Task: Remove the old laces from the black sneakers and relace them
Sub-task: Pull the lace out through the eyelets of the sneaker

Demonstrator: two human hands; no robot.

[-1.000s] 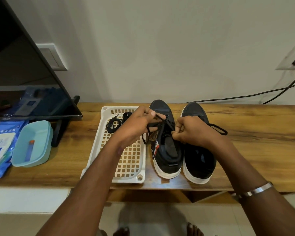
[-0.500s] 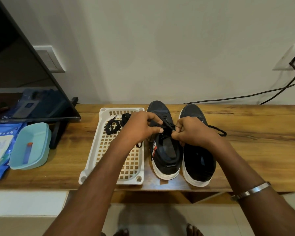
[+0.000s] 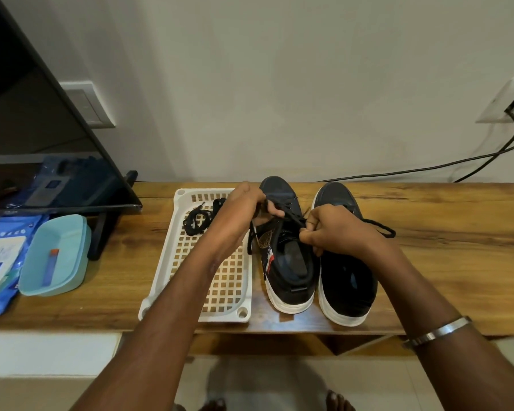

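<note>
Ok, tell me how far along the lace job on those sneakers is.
Done: one loose black lace lies bundled in the white basket. In hand: the left hand and right hand both pinch the lace over the left sneaker. Left: the right sneaker, a lace end trailing beside it; its eyelets are hidden.

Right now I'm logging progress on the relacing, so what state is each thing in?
left sneaker: upright on the table, lace being worked at its eyelets.
right sneaker: upright beside it, a lace end trailing onto the table.
left hand: pinches the lace.
right hand: pinches the same lace.
spare laces: bundled loose in the white basket.
blue tub: open, lidless.
</note>
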